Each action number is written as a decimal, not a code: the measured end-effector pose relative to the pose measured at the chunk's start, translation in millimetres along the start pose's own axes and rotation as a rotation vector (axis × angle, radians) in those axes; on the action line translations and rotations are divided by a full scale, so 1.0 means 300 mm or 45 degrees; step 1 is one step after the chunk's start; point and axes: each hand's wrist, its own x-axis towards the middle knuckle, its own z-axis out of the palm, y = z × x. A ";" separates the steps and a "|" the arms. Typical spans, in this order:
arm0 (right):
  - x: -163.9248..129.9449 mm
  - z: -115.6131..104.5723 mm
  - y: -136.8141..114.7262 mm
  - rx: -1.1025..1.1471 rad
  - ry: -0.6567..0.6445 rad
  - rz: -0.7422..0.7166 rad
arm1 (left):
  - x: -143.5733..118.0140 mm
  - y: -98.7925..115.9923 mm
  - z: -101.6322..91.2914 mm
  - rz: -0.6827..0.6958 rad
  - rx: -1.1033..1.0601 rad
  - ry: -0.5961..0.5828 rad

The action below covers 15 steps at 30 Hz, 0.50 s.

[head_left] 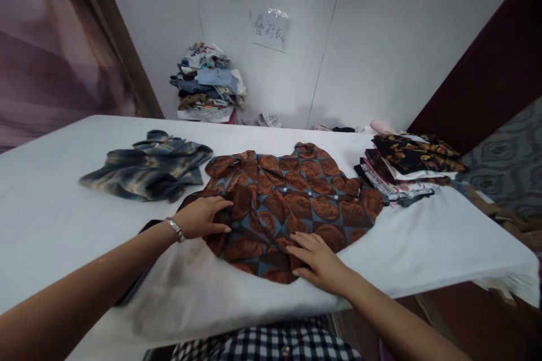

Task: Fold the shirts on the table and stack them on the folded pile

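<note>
A brown and blue patterned shirt (pixel 292 197) with small white buttons lies spread and creased on the white table, its collar end toward the right. My left hand (pixel 203 217), with a silver bracelet at the wrist, rests on the shirt's left part, fingers stretched apart. Near the shirt's front edge, my right hand (pixel 317 259) lies on the fabric with its fingers spread. Neither hand grips the cloth. Just beyond my left hand is a crumpled blue and cream plaid shirt (pixel 152 166).
A stack of folded clothes (pixel 410 166) stands on the white-covered table (pixel 46 208) at the right. Beyond the table's far edge rises a tall clothes pile (pixel 209 84). On the wall hangs a handwritten paper sign (pixel 270 29). Something dark lies under my left forearm.
</note>
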 end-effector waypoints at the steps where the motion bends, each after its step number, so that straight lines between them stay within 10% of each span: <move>1: 0.010 0.011 0.001 -0.016 0.034 -0.056 | -0.011 0.013 0.001 -0.009 0.061 -0.014; 9: -0.087 -0.033 -0.011 0.291 0.455 -0.231 | -0.208 0.118 -0.127 -0.234 -0.027 -0.090; 15: -0.195 -0.051 -0.040 0.563 0.202 0.074 | -0.292 0.207 -0.104 -0.199 -0.091 -0.277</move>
